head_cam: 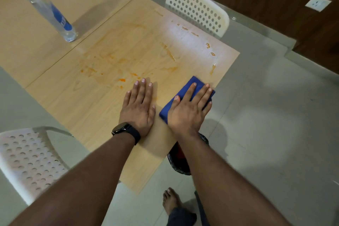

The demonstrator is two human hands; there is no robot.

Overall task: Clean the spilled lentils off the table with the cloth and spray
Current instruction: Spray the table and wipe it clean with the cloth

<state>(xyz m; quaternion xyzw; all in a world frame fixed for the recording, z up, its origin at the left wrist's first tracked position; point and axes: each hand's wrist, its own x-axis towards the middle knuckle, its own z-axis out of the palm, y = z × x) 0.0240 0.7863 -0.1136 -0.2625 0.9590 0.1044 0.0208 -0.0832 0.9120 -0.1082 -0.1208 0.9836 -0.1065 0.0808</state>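
Pale wood-grain laminate table (102,108), smeared with glossy orange lentil residue (122,80) at frame centre; a clear plastic bottle with blue label (55,14) stands upper left. The right hand (189,112) presses flat, fingers straight, on a folded dark-blue cloth (190,88) near the table's right edge. The left hand (138,108) lies flat on bare wood just left of the cloth, apart from it.
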